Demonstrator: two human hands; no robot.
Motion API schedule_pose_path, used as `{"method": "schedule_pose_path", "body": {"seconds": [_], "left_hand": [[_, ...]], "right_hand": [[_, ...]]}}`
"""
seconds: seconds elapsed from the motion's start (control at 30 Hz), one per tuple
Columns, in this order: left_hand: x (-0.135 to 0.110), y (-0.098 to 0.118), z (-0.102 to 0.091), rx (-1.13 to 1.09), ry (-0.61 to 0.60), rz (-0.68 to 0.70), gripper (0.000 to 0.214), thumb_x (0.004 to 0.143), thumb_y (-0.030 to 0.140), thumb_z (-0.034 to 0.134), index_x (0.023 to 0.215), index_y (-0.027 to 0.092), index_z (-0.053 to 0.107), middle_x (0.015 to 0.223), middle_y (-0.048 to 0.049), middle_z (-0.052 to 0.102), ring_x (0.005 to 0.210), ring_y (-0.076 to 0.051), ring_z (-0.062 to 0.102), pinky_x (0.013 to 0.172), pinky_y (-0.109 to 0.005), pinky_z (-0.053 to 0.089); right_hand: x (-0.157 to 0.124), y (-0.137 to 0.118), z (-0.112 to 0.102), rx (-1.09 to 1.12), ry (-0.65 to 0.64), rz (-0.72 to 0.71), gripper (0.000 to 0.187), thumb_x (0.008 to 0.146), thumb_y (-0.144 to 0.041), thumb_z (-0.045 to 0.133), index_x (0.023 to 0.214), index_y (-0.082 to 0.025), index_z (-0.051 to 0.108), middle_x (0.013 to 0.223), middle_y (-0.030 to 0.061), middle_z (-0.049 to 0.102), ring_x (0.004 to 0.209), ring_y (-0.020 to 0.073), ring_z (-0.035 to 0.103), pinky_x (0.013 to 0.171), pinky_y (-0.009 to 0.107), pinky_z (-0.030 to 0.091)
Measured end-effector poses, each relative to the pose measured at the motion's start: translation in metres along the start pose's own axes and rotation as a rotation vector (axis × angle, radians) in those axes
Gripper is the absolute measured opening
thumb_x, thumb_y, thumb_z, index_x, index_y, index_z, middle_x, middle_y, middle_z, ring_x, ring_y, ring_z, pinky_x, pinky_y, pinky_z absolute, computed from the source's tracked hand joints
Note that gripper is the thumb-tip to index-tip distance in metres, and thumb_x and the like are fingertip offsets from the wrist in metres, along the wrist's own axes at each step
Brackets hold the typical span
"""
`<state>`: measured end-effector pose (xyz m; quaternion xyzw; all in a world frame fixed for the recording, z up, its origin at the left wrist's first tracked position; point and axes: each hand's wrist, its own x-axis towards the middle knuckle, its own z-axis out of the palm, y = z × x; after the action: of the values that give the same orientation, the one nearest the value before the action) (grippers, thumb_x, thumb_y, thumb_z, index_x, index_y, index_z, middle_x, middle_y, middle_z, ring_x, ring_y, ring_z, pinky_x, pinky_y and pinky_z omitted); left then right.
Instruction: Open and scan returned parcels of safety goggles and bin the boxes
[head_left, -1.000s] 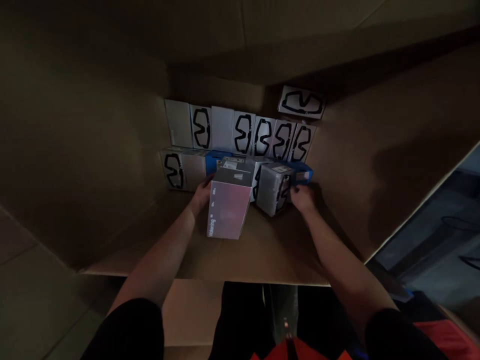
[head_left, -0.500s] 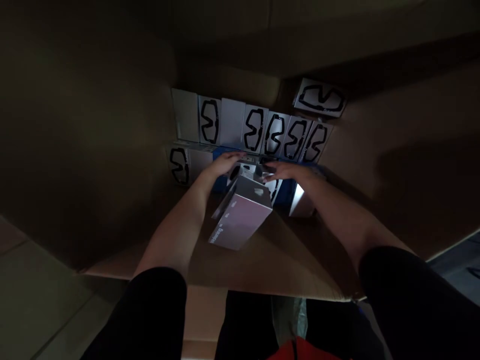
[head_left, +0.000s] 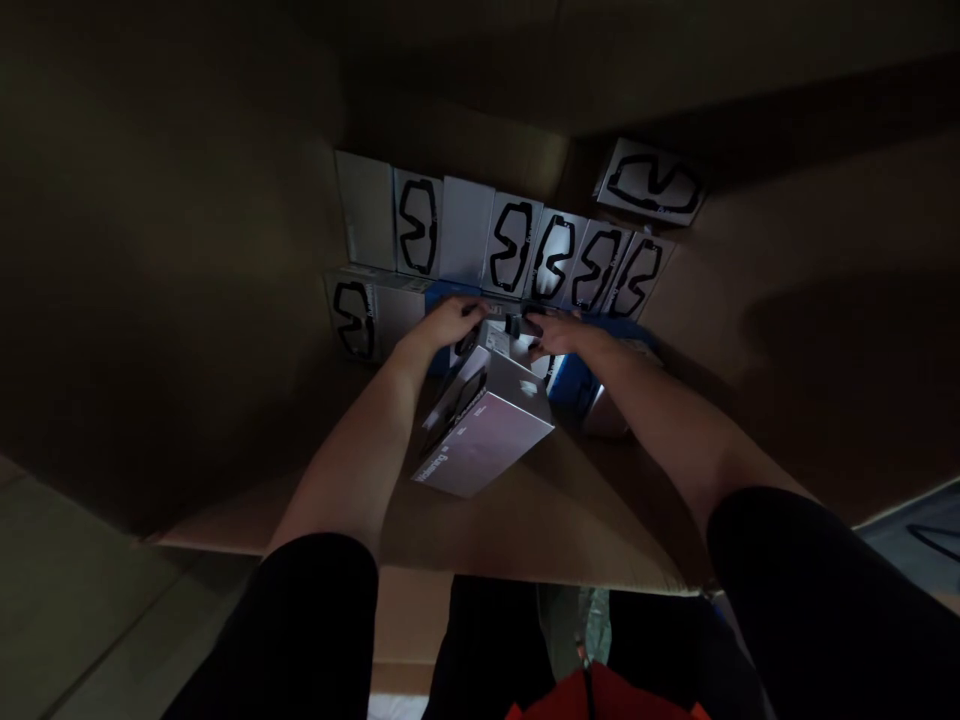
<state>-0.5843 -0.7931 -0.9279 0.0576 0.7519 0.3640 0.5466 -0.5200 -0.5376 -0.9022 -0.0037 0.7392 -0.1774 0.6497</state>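
Note:
Both my hands reach into a deep cardboard box, among small white boxes printed with black goggle outlines. My left hand (head_left: 454,322) has its fingers bent over the top edge at the left of a white box (head_left: 519,348) in the front row. On that box's right side lies my right hand (head_left: 561,332), fingers and thumb gripping near its top. Some fingertips are hidden in shadow. Just in front of the hands, a pinkish-white box (head_left: 486,440) leans at a tilt, a label on its upper end; neither hand visibly grips it.
Several upright boxes (head_left: 466,232) form a back row. Another goggle box (head_left: 654,182) lies farther back at right. More front-row boxes stand at left (head_left: 354,318), with a blue-sided box (head_left: 576,385) at right. The carton's near edge (head_left: 525,575) crosses below my forearms.
My hands have moved slightly closer to the front-row box, the right fingers now tucked farther in. The leaning box has shifted a little and shows more of its printed side. The view has moved slightly.

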Motion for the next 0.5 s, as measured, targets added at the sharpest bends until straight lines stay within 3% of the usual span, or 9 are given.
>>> {"method": "schedule_pose_path", "body": {"seconds": [0.1,0.17,0.33,0.5], "left_hand": [[0.001,-0.003,0.002,-0.001,-0.004,0.019,0.046,0.102,0.050,0.053,0.122,0.020,0.082,0.129,-0.0082,0.081,0.123,-0.028,0.073,0.114,-0.036,0.051],[0.000,-0.005,0.003,0.004,-0.001,0.015,0.047,0.104,0.049,0.052,0.126,0.019,0.081,0.131,-0.0078,0.080,0.125,-0.028,0.072,0.116,-0.036,0.050],[-0.003,-0.008,0.005,0.017,0.024,-0.016,0.045,0.102,0.048,0.054,0.124,0.020,0.082,0.132,-0.0079,0.080,0.123,-0.028,0.072,0.113,-0.035,0.051],[-0.004,-0.004,0.007,0.045,0.029,0.026,0.045,0.102,0.047,0.054,0.123,0.019,0.082,0.131,-0.0108,0.080,0.123,-0.029,0.072,0.112,-0.038,0.052]], "right_hand": [[0.002,-0.004,0.001,-0.028,0.041,0.032,0.093,0.078,-0.074,0.081,0.154,-0.025,0.061,0.151,0.0178,0.066,0.143,0.0451,0.056,0.123,0.066,0.033],[0.006,-0.004,-0.001,-0.036,0.045,0.036,0.095,0.073,-0.077,0.084,0.148,-0.022,0.066,0.147,0.0189,0.068,0.139,0.0462,0.059,0.121,0.065,0.037],[0.011,-0.003,-0.010,-0.060,0.016,0.051,0.111,0.064,-0.065,0.095,0.159,-0.025,0.056,0.156,0.0189,0.062,0.144,0.0466,0.056,0.121,0.067,0.038],[0.002,-0.012,-0.017,-0.097,-0.064,0.061,0.105,0.066,-0.057,0.098,0.158,-0.028,0.057,0.158,0.0154,0.061,0.144,0.0469,0.056,0.121,0.073,0.036]]}}
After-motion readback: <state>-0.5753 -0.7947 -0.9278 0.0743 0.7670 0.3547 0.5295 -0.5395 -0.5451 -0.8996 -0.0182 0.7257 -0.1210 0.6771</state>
